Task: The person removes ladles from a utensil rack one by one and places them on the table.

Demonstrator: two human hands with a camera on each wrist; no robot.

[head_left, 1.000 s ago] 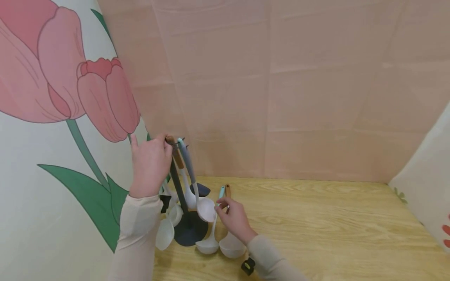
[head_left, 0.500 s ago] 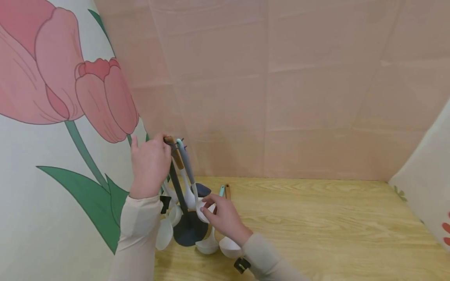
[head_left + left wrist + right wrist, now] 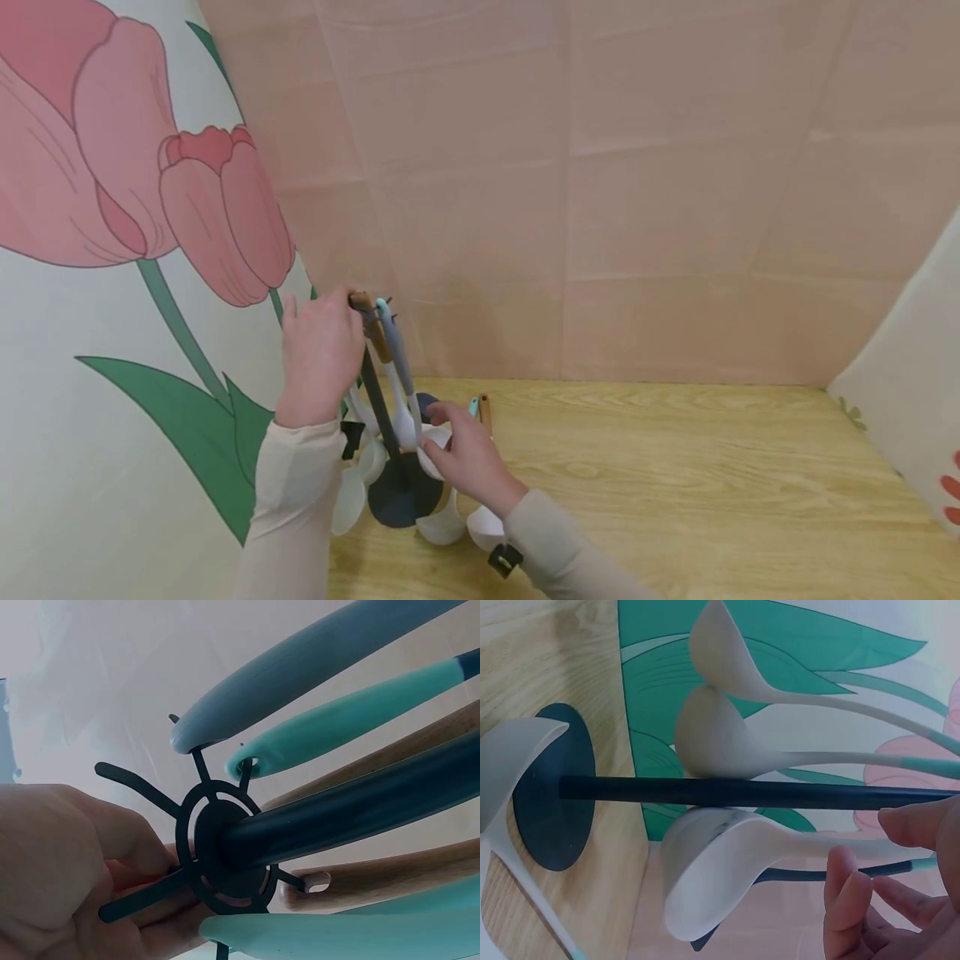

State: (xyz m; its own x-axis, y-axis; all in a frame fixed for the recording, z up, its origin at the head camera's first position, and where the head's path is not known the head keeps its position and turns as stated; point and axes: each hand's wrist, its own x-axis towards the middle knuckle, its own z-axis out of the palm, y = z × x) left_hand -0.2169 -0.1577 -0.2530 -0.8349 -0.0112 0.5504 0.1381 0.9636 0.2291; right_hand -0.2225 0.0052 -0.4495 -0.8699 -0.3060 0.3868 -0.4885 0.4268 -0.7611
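My left hand [image 3: 322, 354] holds the top of a black utensil stand [image 3: 405, 492]. In the left wrist view its fingers curl behind the stand's hook ring [image 3: 199, 855]. A white ladle [image 3: 712, 877] with a grey-blue handle [image 3: 399, 350] hangs from a hook. My right hand [image 3: 468, 454] is beside this ladle's bowl and neck, with thumb and fingers loosely bent and apart. In the right wrist view the thumb [image 3: 915, 825] and fingers overlap the ladle's neck; whether they touch it I cannot tell. A wooden-handled utensil [image 3: 381, 337] hangs beside it.
Two white ladles lie on the wood-grain table: one [image 3: 442, 527] by the stand's base, another [image 3: 483, 523] partly under my right wrist. Other ladles [image 3: 712, 742] hang on the stand's wall side. A tulip-printed wall [image 3: 225, 217] stands close on the left, a pinkish-brown cloth [image 3: 600, 208] behind.
My right hand has moved left, from above the handles of the lying ladles to the hanging grey-handled ladle. The left hand stays at the stand's top.
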